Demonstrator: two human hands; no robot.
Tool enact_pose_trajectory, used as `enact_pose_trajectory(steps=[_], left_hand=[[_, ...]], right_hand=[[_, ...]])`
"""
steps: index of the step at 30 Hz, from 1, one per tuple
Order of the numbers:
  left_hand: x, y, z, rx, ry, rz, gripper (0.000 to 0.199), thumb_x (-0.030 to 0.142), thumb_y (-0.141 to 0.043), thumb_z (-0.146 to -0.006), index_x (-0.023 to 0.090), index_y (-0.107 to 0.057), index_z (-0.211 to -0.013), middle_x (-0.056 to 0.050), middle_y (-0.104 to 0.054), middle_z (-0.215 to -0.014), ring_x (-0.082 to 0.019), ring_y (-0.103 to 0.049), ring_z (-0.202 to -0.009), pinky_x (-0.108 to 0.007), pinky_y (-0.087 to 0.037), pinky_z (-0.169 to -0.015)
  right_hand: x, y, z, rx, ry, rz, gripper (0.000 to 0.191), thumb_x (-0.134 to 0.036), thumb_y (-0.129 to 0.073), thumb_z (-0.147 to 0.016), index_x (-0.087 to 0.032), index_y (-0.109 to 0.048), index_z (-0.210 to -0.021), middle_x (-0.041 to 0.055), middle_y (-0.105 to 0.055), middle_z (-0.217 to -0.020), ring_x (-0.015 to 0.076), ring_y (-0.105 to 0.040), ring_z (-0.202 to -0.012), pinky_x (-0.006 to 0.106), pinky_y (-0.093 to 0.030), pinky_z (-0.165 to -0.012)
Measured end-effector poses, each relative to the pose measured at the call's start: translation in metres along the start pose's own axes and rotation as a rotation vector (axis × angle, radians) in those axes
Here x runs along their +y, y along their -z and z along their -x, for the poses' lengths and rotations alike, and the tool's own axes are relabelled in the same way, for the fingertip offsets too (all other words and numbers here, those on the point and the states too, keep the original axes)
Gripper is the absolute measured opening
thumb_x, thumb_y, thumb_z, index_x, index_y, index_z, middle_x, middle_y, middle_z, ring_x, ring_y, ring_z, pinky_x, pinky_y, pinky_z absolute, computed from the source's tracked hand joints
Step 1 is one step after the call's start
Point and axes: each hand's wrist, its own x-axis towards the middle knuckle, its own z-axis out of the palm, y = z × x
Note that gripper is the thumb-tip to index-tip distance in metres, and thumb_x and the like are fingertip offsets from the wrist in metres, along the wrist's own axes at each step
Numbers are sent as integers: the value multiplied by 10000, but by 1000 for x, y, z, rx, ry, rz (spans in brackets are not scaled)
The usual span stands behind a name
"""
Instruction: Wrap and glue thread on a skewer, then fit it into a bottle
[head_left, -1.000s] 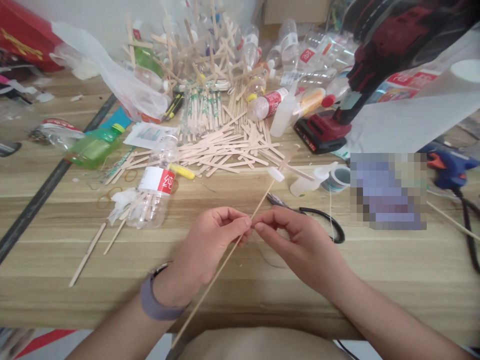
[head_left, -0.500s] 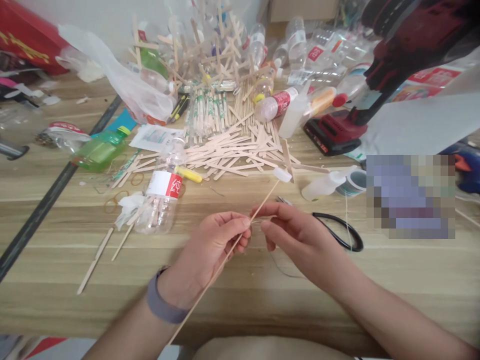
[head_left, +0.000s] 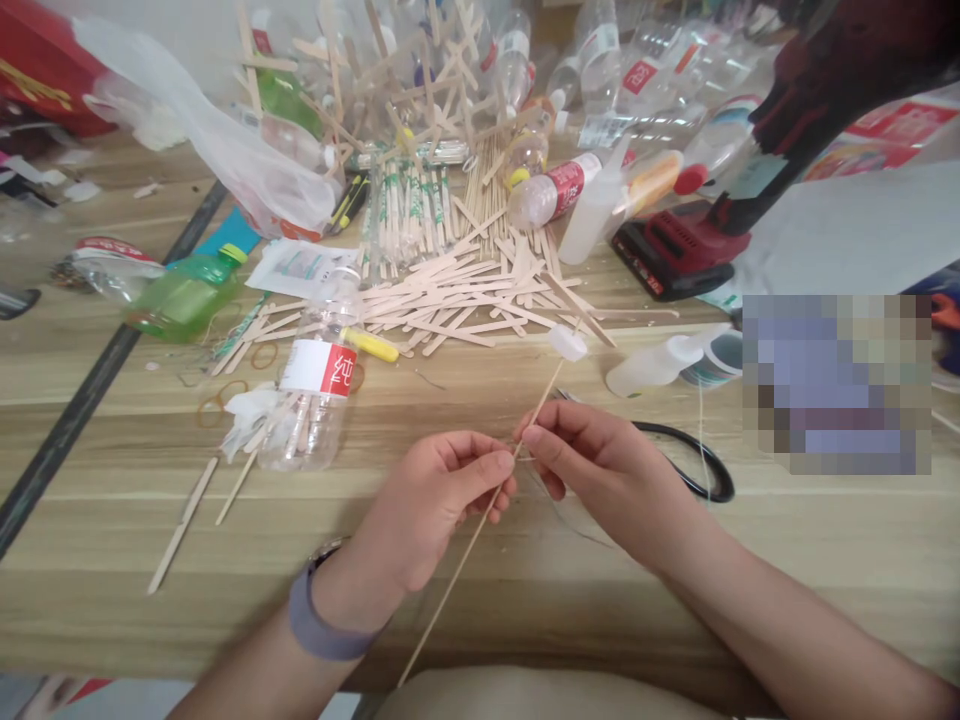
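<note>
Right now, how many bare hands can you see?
2: the left hand pinches a long, thin, pale wooden stick; the right hand is beside it, at the same stick. No others show.

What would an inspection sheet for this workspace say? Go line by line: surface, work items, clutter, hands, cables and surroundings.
Surface: wood-grain tabletop, crossed by a dark strip on the left.
Work items: thin stick, held at a slant; white piece at its far end.
Clutter: heaped flat wooden sticks, plastic bottles and a red-and-black power tool, all beyond the hands.
Hands: left hand pinches the thin stick; right hand has its fingertips at the stick just beyond, exact grip unclear.
Cables: nothing seen.
Surroundings: pale wall and a red item at the back left; a pixelated patch on the right hides what lies there.
</note>
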Motion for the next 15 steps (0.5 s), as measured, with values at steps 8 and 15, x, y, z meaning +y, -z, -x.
enact_pose_trajectory(steps=[8,15], left_hand=[[-2,-2,-1,-20,47,135,220,289,-722,-707,129,-585,-643,20,-540,-606,-51,-428,-513,-165,-309,-433],[-1,-2,-1,25,88,225,179,262,-702,-736,132,-595,-672,13,-524,-626,-41,-391,-528,-123,-218,-387]], right_hand=[[-1,-1,1,26,33,-74,225,-388,-526,-858,-199,-627,-789,-29,-564,-561,112,-526,-504,236,-424,-481],[12,-5,10,262,317,246,145,-231,-621,-808,-215,-595,-950,26,-672,-794,153,-643,-660,302,-538,-622]])
